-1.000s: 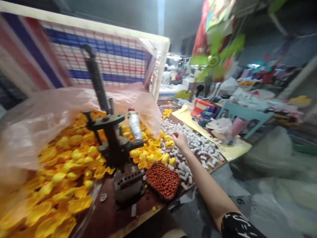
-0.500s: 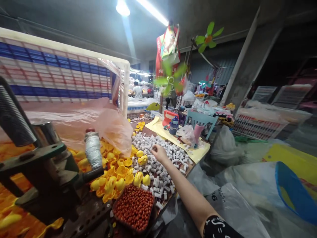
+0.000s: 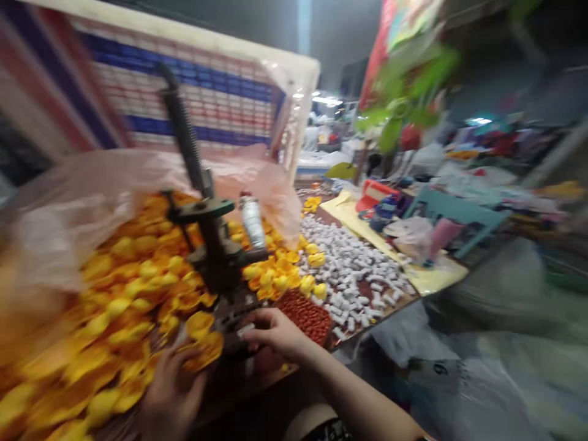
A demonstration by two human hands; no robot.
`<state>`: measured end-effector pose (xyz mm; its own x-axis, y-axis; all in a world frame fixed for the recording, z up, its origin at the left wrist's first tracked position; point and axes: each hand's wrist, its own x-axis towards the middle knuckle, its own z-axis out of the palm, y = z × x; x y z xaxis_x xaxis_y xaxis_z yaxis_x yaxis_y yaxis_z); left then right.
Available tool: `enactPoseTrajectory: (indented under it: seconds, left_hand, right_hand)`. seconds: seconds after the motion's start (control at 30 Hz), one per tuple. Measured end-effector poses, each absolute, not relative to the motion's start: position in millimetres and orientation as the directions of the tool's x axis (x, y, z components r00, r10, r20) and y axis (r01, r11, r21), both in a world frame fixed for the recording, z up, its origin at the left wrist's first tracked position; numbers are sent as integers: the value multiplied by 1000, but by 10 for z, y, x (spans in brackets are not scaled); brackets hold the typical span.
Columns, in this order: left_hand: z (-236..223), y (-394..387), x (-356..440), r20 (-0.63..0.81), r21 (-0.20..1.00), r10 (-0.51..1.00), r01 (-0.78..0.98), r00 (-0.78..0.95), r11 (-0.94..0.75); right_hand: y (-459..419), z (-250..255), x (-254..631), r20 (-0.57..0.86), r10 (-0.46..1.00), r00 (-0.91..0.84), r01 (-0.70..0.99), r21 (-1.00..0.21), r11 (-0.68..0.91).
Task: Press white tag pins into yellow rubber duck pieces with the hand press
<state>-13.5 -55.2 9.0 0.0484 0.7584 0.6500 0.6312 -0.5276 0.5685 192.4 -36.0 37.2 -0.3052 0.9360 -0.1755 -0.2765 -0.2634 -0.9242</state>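
Observation:
My left hand [image 3: 172, 392], blurred by motion, has its fingers closed round a hollow yellow plastic shell [image 3: 209, 350] with its open side up. Just to the right, my right hand [image 3: 282, 335] pinches a small white block [image 3: 246, 330] between thumb and fingers. Both hands are low in front of a dark hand press [image 3: 214, 257] with a spring-wrapped lever. A heap of yellow plastic shells [image 3: 124, 306] spreads to the left and behind the press. Beyond my right wrist is a tray of reddish-brown beads [image 3: 305, 315]. Many small white blocks [image 3: 358, 263] lie scattered behind it.
A white plastic crate [image 3: 307, 86] with a striped sheet and a pinkish plastic bag [image 3: 101, 177] stands behind the heap. A green fan [image 3: 397, 110] hangs at upper right. Yellow paper [image 3: 432, 278], a pink cup [image 3: 444, 236] and plastic bags [image 3: 487, 392] are on the right.
My right hand has moved from the white blocks back to the press, now with a white block. My left hand has come into view holding a yellow shell. The view has swung left and down.

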Motion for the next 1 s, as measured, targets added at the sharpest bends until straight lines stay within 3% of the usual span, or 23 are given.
enactPoseTrajectory:
  seconds: [0.23,0.33,0.4,0.5,0.57,0.63,0.7,0.77,0.83,0.93,1.0]
  left_hand:
    - [-82,-702,-95,659,562,751,642,33,-522]
    - [-113,-757,-102,698,536,715,635,36,-556]
    - [-135,-771,-139,708,525,705,632,47,-570]
    - [-174,-757,-194,686,529,725,637,69,-561]
    - [-208,-741,-210,671,541,739,637,67,-549]
    - [-243,-726,-207,667,549,742,626,73,-555]
    - [-268,-709,-190,667,544,739,614,97,-572]
    - [-274,-687,-163,682,507,720,627,127,-591]
    - [-256,-659,-129,715,438,682,659,157,-611]
    - [-188,-615,-93,767,342,614,692,186,-636]
    - [-129,-595,-108,766,316,602,684,225,-658]
  right_hand:
    - [-642,258,1510,-480,741,-469,-308,-698,-647]
    - [-686,234,1418,-497,703,-509,-314,-652,-690]
    - [-680,228,1397,-501,716,-486,-278,-689,-670]
    - [-661,264,1424,-457,848,-269,-65,-870,-490]
    - [-666,339,1462,-246,961,-126,237,-948,-212]
    - [-684,453,1491,-6,986,-168,556,-826,89]
    - [-704,584,1488,66,947,-315,755,-588,292]
    - [-713,698,1446,27,907,-421,832,-387,398]
    - [-710,772,1377,-20,879,-476,848,-275,453]
    - [-696,801,1302,-21,854,-519,829,-255,498]
    - [-683,787,1341,38,811,-584,755,-342,560]
